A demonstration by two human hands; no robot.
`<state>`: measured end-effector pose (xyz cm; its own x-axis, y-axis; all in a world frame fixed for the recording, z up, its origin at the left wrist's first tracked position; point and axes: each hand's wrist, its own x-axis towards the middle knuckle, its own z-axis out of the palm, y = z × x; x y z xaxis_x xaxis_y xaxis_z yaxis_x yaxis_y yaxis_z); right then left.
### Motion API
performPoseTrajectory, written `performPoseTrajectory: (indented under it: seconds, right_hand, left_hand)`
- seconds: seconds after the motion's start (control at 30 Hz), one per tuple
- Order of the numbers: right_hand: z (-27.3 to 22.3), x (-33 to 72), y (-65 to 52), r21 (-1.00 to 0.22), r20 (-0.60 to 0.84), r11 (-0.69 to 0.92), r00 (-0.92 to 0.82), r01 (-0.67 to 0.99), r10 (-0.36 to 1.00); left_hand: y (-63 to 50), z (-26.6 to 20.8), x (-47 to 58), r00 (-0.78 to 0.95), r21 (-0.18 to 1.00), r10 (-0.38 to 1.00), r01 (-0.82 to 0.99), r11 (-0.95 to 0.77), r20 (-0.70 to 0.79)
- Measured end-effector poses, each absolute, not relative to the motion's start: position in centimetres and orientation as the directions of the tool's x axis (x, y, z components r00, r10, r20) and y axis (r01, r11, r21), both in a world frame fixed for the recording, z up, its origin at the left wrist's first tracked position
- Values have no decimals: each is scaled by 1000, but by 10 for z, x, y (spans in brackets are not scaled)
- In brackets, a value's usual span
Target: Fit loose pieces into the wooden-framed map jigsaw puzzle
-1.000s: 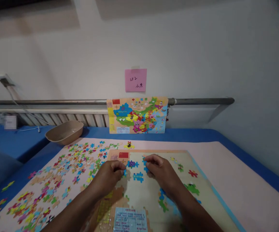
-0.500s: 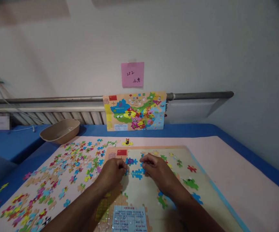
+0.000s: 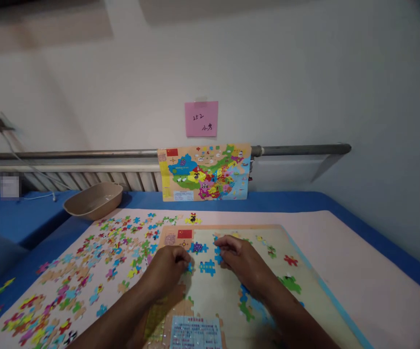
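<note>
My left hand (image 3: 168, 269) is closed, thumb and index finger together, over the left side of the puzzle board (image 3: 210, 295). A bit of blue piece (image 3: 190, 267) shows at its fingertips; whether it is gripped is hard to see. My right hand (image 3: 241, 256) has its fingers curled at a blue puzzle piece (image 3: 217, 252), partly hidden by the fingers. Between the hands lie a blue piece with a purple patch (image 3: 197, 247) and joined blue pieces with yellow lettering (image 3: 207, 267). The flag corner (image 3: 184, 234) and left border are assembled.
Many loose puzzle pieces (image 3: 82, 252) cover the pink sheet (image 3: 348, 257) on the left. Some lie on the board's right side, including a red piece (image 3: 290, 261). A beige basin (image 3: 93, 201) stands behind. The reference map (image 3: 206, 172) leans by the wall pipe (image 3: 304, 150).
The whole view has shifted slightly, so the scene sits lower. My right hand has drawn a little to the right, showing more of the blue piece. My left hand stays nearly in place.
</note>
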<state>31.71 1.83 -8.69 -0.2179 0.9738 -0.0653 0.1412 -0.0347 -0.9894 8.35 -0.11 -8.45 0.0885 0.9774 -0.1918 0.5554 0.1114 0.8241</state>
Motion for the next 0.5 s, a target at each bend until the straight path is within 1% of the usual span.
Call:
performPoseTrajectory:
  seconds: [0.1, 0.23, 0.5]
  right_hand:
    - [-89, 317, 19, -989, -78, -46, -227, 140, 971]
    - [-92, 318, 21, -990, -60, -27, -238, 138, 970]
    - [-87, 319, 18, -988, -59, -21, -248, 156, 967]
  left_hand:
    - [-9, -83, 90, 147, 829, 975, 557, 55, -164]
    - [-19, -78, 104, 190, 814, 970, 580, 15, -154]
    - [-25, -77, 115, 192, 764, 971, 645, -15, -143]
